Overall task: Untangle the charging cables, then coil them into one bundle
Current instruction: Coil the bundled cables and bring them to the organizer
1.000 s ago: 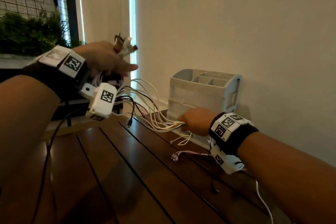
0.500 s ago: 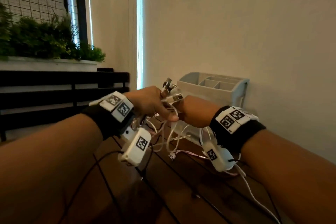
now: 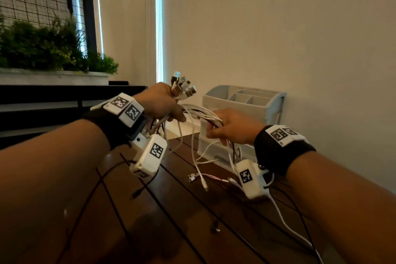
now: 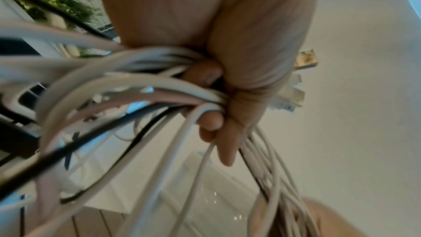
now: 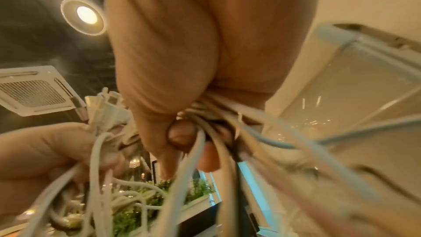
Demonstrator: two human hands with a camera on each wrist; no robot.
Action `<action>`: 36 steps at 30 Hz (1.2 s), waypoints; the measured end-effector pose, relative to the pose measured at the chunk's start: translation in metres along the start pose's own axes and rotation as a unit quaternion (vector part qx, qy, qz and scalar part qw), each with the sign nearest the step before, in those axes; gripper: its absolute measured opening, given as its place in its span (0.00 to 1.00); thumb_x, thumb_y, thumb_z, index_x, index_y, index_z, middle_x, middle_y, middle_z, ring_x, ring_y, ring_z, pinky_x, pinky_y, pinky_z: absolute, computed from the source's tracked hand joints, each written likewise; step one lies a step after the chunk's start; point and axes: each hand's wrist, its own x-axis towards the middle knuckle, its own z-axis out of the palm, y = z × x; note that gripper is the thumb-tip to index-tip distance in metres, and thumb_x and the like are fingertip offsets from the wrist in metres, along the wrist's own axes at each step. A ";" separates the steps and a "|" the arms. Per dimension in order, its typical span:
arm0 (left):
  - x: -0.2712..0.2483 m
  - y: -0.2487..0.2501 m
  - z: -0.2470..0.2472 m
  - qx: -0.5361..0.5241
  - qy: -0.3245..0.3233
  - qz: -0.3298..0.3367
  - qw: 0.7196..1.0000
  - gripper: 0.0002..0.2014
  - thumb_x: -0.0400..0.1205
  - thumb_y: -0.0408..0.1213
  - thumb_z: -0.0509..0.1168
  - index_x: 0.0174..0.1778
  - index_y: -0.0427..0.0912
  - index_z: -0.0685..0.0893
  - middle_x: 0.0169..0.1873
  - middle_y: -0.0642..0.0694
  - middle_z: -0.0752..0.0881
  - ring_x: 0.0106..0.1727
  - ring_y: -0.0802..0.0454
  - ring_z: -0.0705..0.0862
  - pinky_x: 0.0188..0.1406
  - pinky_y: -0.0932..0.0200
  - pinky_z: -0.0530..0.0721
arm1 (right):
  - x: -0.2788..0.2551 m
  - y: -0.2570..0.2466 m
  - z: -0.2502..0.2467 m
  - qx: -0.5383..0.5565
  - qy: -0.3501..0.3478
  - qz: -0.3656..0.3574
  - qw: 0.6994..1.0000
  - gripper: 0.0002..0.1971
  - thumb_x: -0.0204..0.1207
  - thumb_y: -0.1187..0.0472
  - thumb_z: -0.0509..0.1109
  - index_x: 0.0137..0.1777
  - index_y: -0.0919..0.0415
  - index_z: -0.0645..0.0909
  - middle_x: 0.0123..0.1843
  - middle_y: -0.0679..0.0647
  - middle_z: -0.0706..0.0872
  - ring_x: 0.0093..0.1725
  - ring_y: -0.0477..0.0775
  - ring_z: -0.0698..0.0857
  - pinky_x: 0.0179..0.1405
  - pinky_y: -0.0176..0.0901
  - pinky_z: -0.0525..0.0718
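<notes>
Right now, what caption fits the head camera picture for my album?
Left hand and right hand grip a bunch of charging cables above the wooden table.

Both hands, left hand [image 3: 161,102] and right hand [image 3: 230,127], fisted mid-air.

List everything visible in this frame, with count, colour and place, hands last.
charging cables: one gathered bunch, mostly white with some black, strung between both hands; loose ends trail on the table
plug ends: a cluster, white and metallic, sticking up above the left hand
organiser: one, pale grey, compartmented, on the table against the wall
table: one, dark wood slats
planter: one, pale box with green plants, far left
left hand: grips the cables just below the plugs
right hand: grips the cables further along
</notes>
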 end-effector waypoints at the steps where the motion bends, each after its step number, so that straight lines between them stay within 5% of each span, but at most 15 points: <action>1: 0.001 0.000 -0.007 -0.001 0.008 -0.004 1.000 0.09 0.65 0.28 0.81 0.32 0.32 0.87 0.27 0.38 0.86 0.29 0.44 0.83 0.39 0.48 0.86 | -0.003 0.006 0.001 -0.002 0.007 0.019 1.000 0.04 0.76 0.61 0.74 0.43 0.60 0.82 0.26 0.47 0.83 0.23 0.44 0.81 0.27 0.33 0.80; 9: 0.004 0.015 -0.039 -0.034 0.093 -0.030 0.995 0.11 0.66 0.32 0.82 0.36 0.33 0.87 0.35 0.35 0.89 0.32 0.44 0.84 0.41 0.50 0.85 | -0.008 0.027 -0.009 -0.022 0.002 0.050 0.998 0.03 0.77 0.61 0.70 0.45 0.59 0.84 0.32 0.51 0.87 0.31 0.42 0.84 0.38 0.38 0.78; 13: 0.007 0.014 -0.048 -0.065 0.119 -0.049 0.990 0.15 0.64 0.33 0.83 0.41 0.32 0.87 0.38 0.33 0.90 0.37 0.40 0.86 0.52 0.36 0.86 | -0.002 0.036 -0.032 -0.132 0.181 0.021 0.974 0.04 0.76 0.59 0.70 0.42 0.57 0.79 0.35 0.53 0.82 0.37 0.55 0.80 0.37 0.47 0.74; 17: 0.011 0.017 -0.060 -0.087 0.147 -0.058 0.984 0.14 0.62 0.31 0.83 0.36 0.36 0.85 0.33 0.35 0.88 0.37 0.39 0.86 0.52 0.30 0.85 | -0.010 0.038 -0.030 -0.119 0.036 0.038 0.991 0.07 0.71 0.56 0.77 0.41 0.55 0.81 0.33 0.47 0.85 0.35 0.48 0.84 0.34 0.38 0.75; 21: 0.012 0.019 -0.069 -0.106 0.166 -0.061 0.979 0.15 0.61 0.31 0.84 0.37 0.37 0.86 0.37 0.34 0.90 0.37 0.41 0.84 0.49 0.36 0.85 | -0.015 0.052 -0.032 -0.119 0.124 0.070 0.983 0.15 0.74 0.43 0.73 0.39 0.55 0.78 0.29 0.50 0.84 0.27 0.49 0.85 0.34 0.43 0.82; 25: 0.011 0.026 -0.071 -0.108 0.177 -0.049 0.977 0.14 0.65 0.33 0.82 0.40 0.36 0.86 0.34 0.38 0.88 0.37 0.43 0.83 0.43 0.46 0.82 | -0.022 0.065 -0.013 0.049 0.043 0.079 0.995 0.05 0.80 0.53 0.69 0.49 0.53 0.80 0.40 0.54 0.89 0.37 0.49 0.89 0.39 0.40 0.84; 27: 0.010 0.031 -0.072 -0.112 0.183 -0.038 0.976 0.13 0.66 0.33 0.82 0.39 0.36 0.85 0.34 0.39 0.88 0.37 0.44 0.83 0.40 0.48 0.82 | -0.028 0.074 -0.004 0.191 0.092 0.054 0.976 0.10 0.81 0.63 0.68 0.60 0.53 0.79 0.49 0.56 0.90 0.46 0.54 0.90 0.44 0.46 0.86; 29: 0.010 0.034 -0.072 -0.109 0.188 -0.026 0.976 0.11 0.67 0.32 0.81 0.36 0.38 0.84 0.31 0.41 0.87 0.33 0.45 0.82 0.34 0.53 0.81 | -0.036 0.080 0.002 0.277 0.167 0.042 0.945 0.11 0.80 0.70 0.66 0.57 0.56 0.82 0.46 0.59 0.90 0.42 0.56 0.88 0.41 0.49 0.88; 31: 0.010 0.039 -0.070 -0.096 0.191 -0.012 0.977 0.11 0.69 0.32 0.80 0.36 0.41 0.82 0.29 0.43 0.86 0.28 0.48 0.81 0.31 0.57 0.80 | -0.041 0.086 0.008 0.246 0.208 0.050 0.945 0.07 0.81 0.68 0.66 0.50 0.58 0.85 0.39 0.59 0.89 0.36 0.53 0.86 0.35 0.44 0.85; 36: 0.012 0.048 -0.069 -0.106 0.203 -0.024 0.973 0.13 0.68 0.34 0.81 0.41 0.36 0.85 0.29 0.44 0.86 0.29 0.48 0.83 0.30 0.56 0.83 | -0.048 0.094 0.018 0.290 0.155 0.171 0.929 0.13 0.86 0.56 0.60 0.48 0.62 0.82 0.32 0.62 0.85 0.23 0.53 0.81 0.23 0.42 0.76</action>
